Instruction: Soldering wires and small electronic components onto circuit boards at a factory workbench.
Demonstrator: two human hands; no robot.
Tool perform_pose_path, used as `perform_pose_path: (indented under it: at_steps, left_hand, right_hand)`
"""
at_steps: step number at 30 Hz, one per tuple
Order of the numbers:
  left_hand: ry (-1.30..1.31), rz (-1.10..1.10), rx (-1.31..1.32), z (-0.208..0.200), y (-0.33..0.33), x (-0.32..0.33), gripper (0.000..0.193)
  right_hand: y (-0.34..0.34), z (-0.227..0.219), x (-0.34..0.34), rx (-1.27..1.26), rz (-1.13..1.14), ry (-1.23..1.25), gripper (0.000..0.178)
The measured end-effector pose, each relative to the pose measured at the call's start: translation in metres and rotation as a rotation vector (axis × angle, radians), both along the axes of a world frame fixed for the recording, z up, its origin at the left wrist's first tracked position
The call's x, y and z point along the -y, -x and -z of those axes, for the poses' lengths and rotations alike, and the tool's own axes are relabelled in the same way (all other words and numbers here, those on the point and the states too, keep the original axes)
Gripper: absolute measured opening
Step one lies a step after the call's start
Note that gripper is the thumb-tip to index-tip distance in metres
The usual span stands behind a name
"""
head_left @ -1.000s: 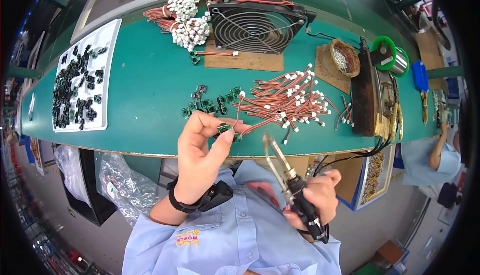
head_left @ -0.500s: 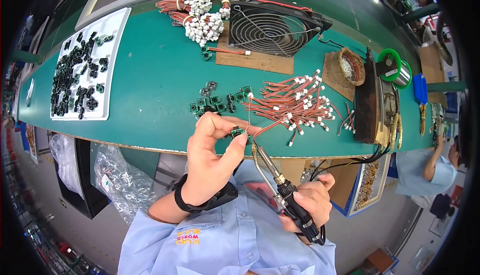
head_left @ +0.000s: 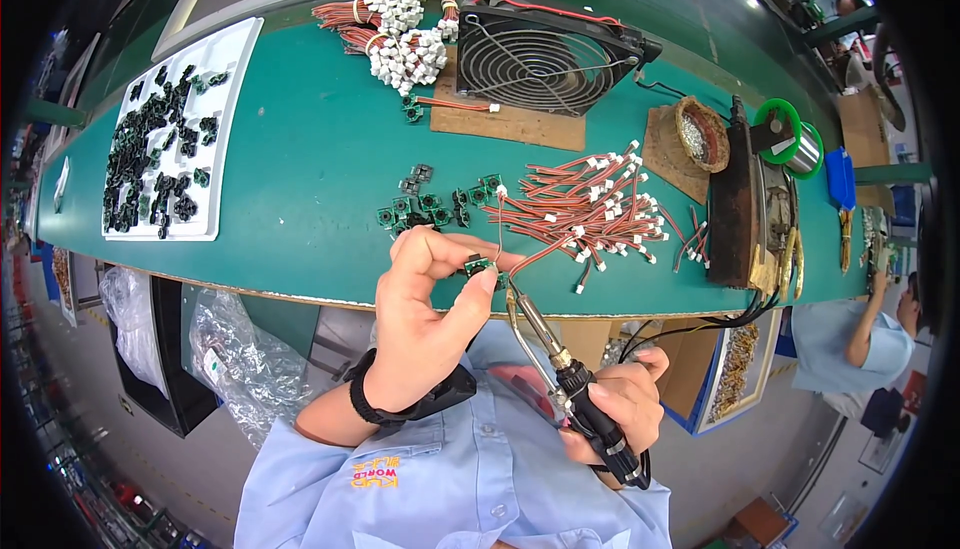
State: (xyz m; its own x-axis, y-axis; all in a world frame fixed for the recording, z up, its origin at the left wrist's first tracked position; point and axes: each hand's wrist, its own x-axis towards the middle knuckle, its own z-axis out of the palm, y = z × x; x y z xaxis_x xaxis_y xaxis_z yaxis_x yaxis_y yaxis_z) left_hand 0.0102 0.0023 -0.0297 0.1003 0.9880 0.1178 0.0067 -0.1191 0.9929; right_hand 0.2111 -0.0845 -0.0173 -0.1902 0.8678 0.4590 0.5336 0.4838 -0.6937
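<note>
Left hand (head_left: 420, 317) pinched a small green-and-black circuit board (head_left: 476, 265) by the flat green surface (head_left: 300, 149)'s near edge, while the right hand (head_left: 622, 411), outside that edge, gripped a black-handled metal soldering iron (head_left: 576, 385), its tip just beside the board, right of the left thumb.

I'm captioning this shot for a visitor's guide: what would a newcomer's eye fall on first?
Probably the two hands in the lower middle: the left hand pinches a small green circuit board, and the right hand holds a black soldering iron, its tip close to the board. Just beyond, white-tipped reddish wires lie heaped on the green table, with a black fan standing behind them.
</note>
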Motion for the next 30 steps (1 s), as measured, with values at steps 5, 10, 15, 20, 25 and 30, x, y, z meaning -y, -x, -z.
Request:
perform_pose_path:
  at_steps: [5, 10, 15, 20, 25, 30]
  left_hand:
    - [0.021, -0.017, 0.055, -0.003, -0.003, 0.001, 0.015]
    - [-0.052, 0.021, -0.042, -0.003, 0.0, 0.0, 0.015]
    - [0.075, -0.005, 0.091, -0.01, -0.005, 0.004, 0.013]
    - [0.082, -0.002, 0.111, -0.011, -0.006, 0.004, 0.012]
    - [0.168, 0.002, 0.252, -0.013, -0.007, 0.005, 0.011]
    - [0.155, 0.035, 0.28, -0.011, -0.008, 0.005, 0.01]
  right_hand:
    - [0.0, -0.003, 0.0, 0.013, -0.011, -0.001, 0.045]
    - [0.001, -0.003, 0.001, 0.029, 0.0, -0.005, 0.046]
    - [0.001, -0.002, 0.003, 0.028, 0.003, -0.022, 0.047]
    - [0.001, 0.002, 0.005, 0.004, 0.018, -0.058, 0.046]
    - [0.0, 0.002, 0.006, 0.003, 0.016, -0.055, 0.044]
    - [-0.001, 0.003, 0.006, 0.005, 0.022, -0.056, 0.044]
